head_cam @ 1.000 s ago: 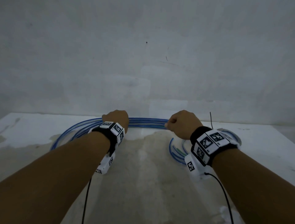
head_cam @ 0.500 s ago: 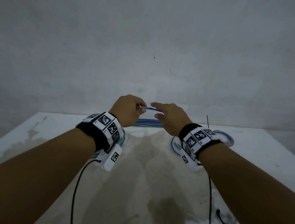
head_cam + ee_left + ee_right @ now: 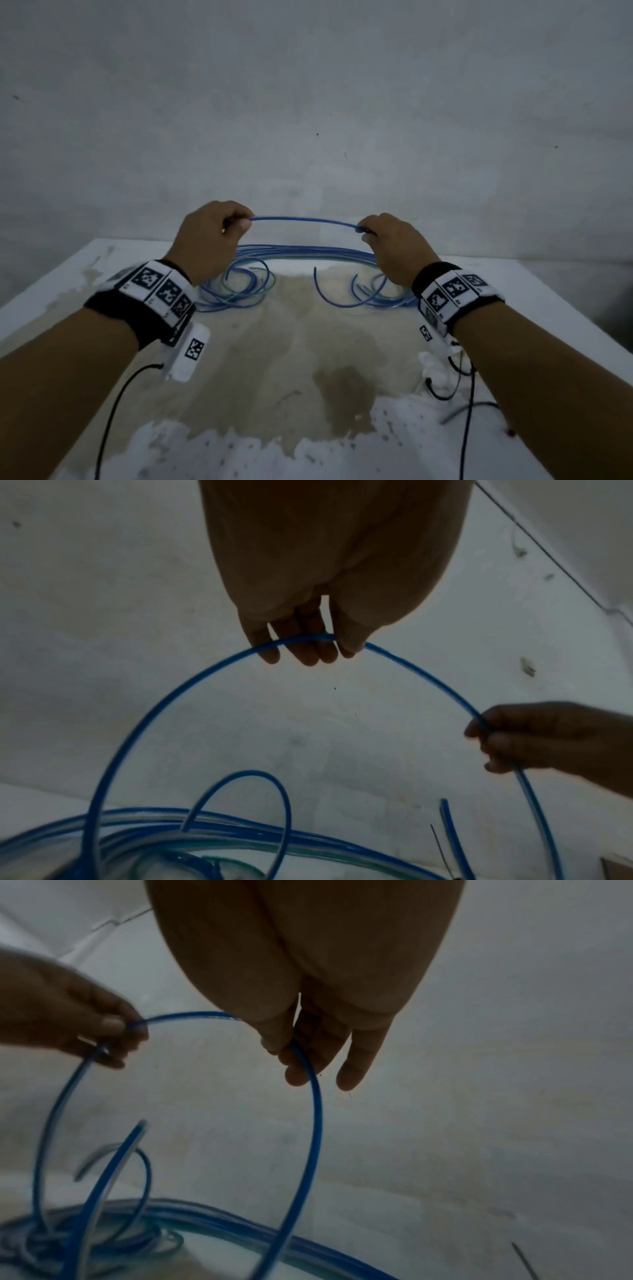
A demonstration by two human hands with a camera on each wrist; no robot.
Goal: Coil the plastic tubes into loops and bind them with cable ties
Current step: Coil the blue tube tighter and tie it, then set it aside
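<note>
Between the two raised hands a single thin blue plastic tube (image 3: 305,221) spans in a shallow arch, held up above the white, brown-stained worktop (image 3: 342,359). On one end the left hand (image 3: 209,240) grips it, the tube running across the curled fingers (image 3: 308,653) with the thumb pressing it from the other side, as the left wrist view shows. On the other end the right hand (image 3: 397,246) pinches it between thumb and the first fingers (image 3: 298,1069), while the outer finger hangs straighter and does not touch it. From each grip the tube drops away downward in a wide curve toward the surface. Below and just beyond the fingers lies the pile of loose blue and clear plastic tubes (image 3: 301,253), stretched along the far edge of the worktop against the grey wall (image 3: 308,102), with curled ends bunched under each hand. Both wrists wear black bands with white printed marker tags (image 3: 161,291), and thin black cables (image 3: 106,421) trail from them.
</note>
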